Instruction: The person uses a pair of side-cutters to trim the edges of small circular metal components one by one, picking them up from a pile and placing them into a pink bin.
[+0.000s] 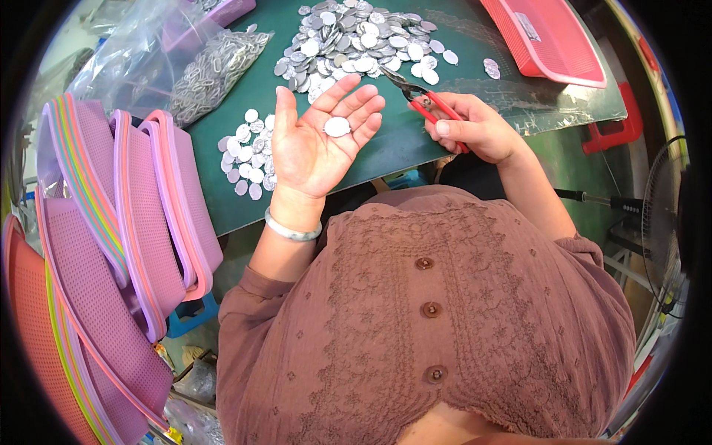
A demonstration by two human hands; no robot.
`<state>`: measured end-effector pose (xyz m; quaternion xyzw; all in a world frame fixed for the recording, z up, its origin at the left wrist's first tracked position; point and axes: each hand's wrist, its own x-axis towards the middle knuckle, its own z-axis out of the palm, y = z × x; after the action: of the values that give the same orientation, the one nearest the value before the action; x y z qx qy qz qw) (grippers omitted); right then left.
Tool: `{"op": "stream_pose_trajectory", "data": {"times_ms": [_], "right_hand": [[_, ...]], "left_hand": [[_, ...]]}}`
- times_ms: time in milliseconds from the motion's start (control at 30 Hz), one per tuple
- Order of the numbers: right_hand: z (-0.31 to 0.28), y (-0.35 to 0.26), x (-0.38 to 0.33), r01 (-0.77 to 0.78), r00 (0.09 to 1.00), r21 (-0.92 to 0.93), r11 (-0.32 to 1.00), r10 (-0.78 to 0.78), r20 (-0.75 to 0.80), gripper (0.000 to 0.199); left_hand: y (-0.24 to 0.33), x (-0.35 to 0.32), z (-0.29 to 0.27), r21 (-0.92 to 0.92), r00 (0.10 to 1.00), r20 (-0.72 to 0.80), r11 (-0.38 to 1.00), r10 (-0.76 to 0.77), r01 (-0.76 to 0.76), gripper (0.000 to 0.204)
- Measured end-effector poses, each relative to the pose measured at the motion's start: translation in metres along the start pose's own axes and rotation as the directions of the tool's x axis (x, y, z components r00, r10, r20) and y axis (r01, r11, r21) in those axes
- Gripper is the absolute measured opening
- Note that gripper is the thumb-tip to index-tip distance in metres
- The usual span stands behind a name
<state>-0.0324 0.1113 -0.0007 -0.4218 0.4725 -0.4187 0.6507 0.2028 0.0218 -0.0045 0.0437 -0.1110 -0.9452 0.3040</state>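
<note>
My left hand (319,141) is turned palm up over the table's near edge, its fingers spread. A pale oval metal disc (337,127) rests loose on it at the base of the fingers. To its right, my right hand (475,126) is closed round red-handled pliers (446,111), whose dark jaws point to the far left. Just beyond the jaws lies a big heap of silvery oval discs (356,41). A smaller scatter of discs (248,152) lies left of my left hand; that hand and its wrist partly hide it.
Stacked pink and purple perforated baskets (152,215) stand at the left, beside the green table (233,211). A clear bag of metal links (215,74) lies at the far left. A red basket (545,44) sits at the far right. A fan (664,215) stands right.
</note>
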Motion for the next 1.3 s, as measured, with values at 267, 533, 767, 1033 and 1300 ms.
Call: {"op": "stream_pose_trajectory", "data": {"times_ms": [267,533,767,1033,1300], "right_hand": [[-0.001,0.000,-0.001,0.012,1.000,0.020,1.000,-0.012,0.003,0.046],[-0.001,-0.001,-0.001,0.018,0.999,0.058,0.998,-0.020,0.028,0.044],[-0.004,0.002,0.000,0.011,0.999,0.008,1.000,-0.012,0.032,0.056],[-0.006,0.004,-0.001,0.018,0.999,0.039,0.999,-0.019,0.028,0.052],[-0.005,0.002,-0.001,0.013,0.999,0.045,0.999,-0.015,0.052,0.049]], "left_hand": [[0.034,-0.019,-0.016,0.930,0.724,0.050,-0.297,0.688,0.218,0.025],[0.041,-0.015,-0.020,0.567,0.801,0.324,-0.781,0.504,0.262,0.018],[0.023,0.029,-0.017,0.499,0.839,0.304,-0.826,0.451,0.263,0.023],[0.031,0.036,-0.023,0.967,0.771,-0.035,-0.172,0.636,0.186,0.011],[0.008,0.015,-0.003,0.656,0.896,-0.316,0.754,0.312,-0.031,0.013]]}}
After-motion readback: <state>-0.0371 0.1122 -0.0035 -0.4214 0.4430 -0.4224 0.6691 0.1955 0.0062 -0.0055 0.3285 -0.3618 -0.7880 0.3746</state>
